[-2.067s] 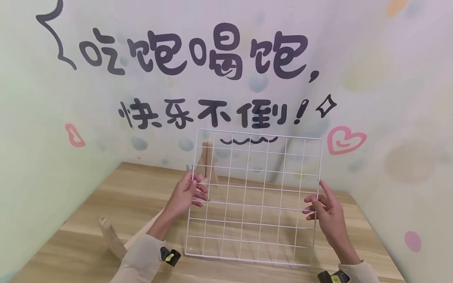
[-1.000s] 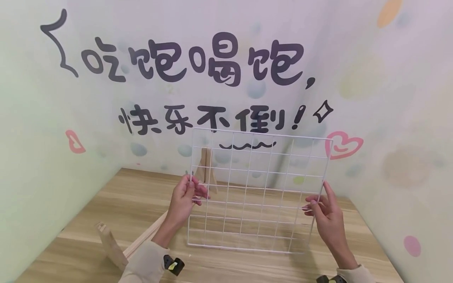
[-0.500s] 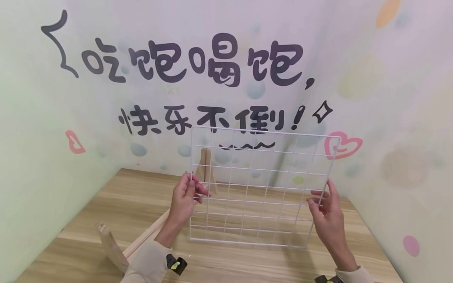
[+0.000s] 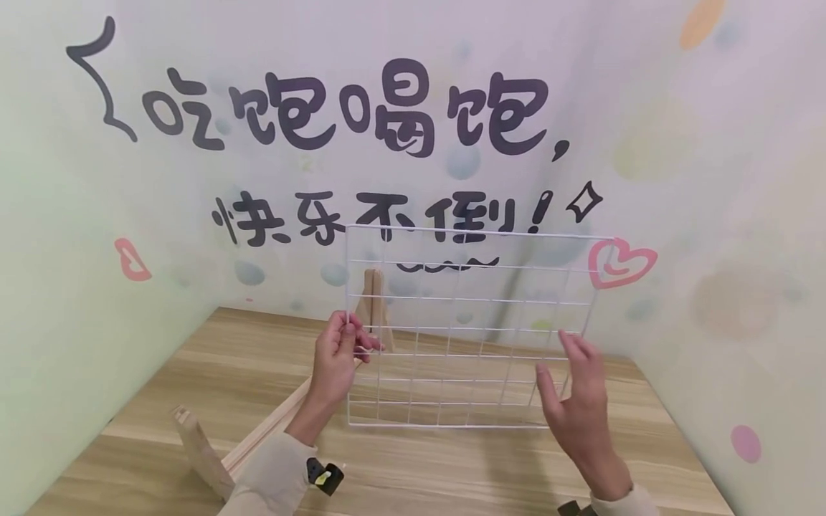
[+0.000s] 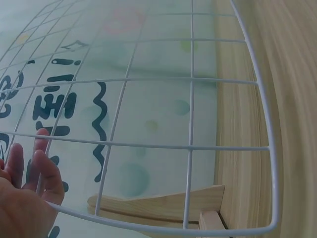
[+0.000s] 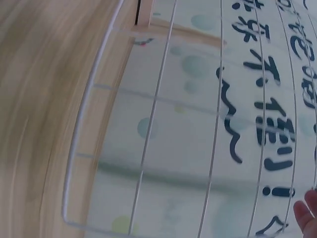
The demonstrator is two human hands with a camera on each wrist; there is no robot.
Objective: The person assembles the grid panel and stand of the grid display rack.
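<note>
A white wire grid panel (image 4: 448, 355) is held upright over the table, spanning the middle of the head view. My left hand (image 4: 335, 358) pinches its left edge between thumb and fingers, some fingers reaching behind the wires. In the left wrist view that hand (image 5: 29, 208) shows at the lower left against the panel's edge. My right hand (image 4: 581, 405) is in front of the panel's right side, thumb and fingers extended and spread, gripping nothing. Only the fingertips of that hand (image 6: 309, 218) enter the right wrist view, beside the wires.
On the wood-grain table (image 4: 439, 473) lies a wooden stand, its far upright piece (image 4: 373, 297) seen through the grid. Its rail (image 4: 271, 419) runs behind my left forearm to a near wooden piece (image 4: 201, 451). A printed wall (image 4: 413, 36) closes the back.
My right hand has let go of the panel's right edge and moved left in front of it. The panel's lower edge has risen and tilted away; my left hand keeps its hold.
</note>
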